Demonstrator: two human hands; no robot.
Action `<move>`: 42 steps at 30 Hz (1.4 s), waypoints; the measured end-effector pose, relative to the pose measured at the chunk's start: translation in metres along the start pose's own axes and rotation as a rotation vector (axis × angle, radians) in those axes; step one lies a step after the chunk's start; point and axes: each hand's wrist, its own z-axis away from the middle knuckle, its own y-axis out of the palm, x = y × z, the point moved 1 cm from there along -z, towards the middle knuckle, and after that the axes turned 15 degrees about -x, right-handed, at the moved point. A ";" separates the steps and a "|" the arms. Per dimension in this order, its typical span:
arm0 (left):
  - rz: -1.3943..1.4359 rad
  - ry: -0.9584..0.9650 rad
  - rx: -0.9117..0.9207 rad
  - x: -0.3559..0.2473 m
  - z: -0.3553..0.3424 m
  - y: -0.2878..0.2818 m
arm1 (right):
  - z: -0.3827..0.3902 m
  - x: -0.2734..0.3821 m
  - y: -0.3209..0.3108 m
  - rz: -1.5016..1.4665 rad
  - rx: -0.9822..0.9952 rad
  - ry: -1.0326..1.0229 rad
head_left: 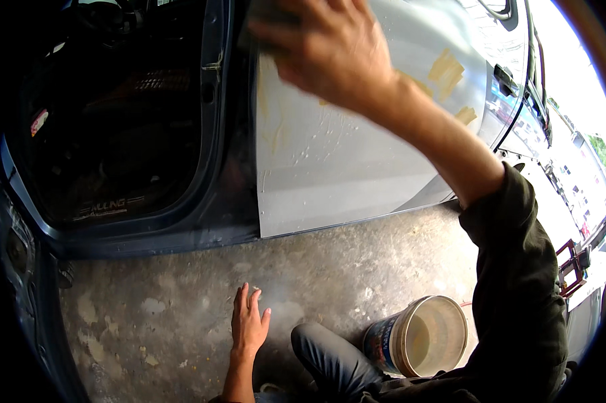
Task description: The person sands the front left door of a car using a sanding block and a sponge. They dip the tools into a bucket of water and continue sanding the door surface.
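My right hand [330,54], smeared by motion, is up at the front edge of a grey car door panel [356,174]. Its fingers curl round a dark, flat block [266,23], whose exact kind I cannot make out. Wet drips and yellowish filler patches [446,74] mark the panel below and right of the hand. Low over the concrete floor, my left hand [249,326] holds nothing, its fingers stretched out and apart. My right forearm crosses in front of the panel and hides part of it.
A bucket [465,329] with cloudy liquid stands on the stained concrete floor [162,302], right of my bent knee [330,356]. At the left, a dark door opening with its sill [155,238] shows the car's interior. A reddish metal frame [571,269] is at the far right.
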 end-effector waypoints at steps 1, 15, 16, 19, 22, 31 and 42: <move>-0.007 -0.003 0.005 0.000 0.000 0.000 | 0.009 0.018 -0.006 0.005 0.098 -0.007; -0.028 -0.047 0.001 0.006 0.004 -0.013 | -0.025 -0.053 0.017 -0.132 -0.176 0.052; -0.061 -0.038 0.008 0.009 0.006 -0.010 | 0.011 -0.040 0.033 -0.233 -0.144 0.318; -0.059 -0.039 0.036 0.020 0.011 -0.008 | 0.089 0.047 0.009 -0.161 -0.089 0.070; -0.043 -0.083 0.043 0.020 0.006 -0.011 | 0.097 0.038 0.012 -0.257 -0.103 0.011; -0.043 -0.061 0.065 0.012 0.005 -0.004 | 0.087 0.030 0.014 -0.155 -0.160 0.151; -0.038 -0.089 0.047 0.013 0.005 -0.009 | 0.090 0.031 0.018 -0.185 -0.184 0.134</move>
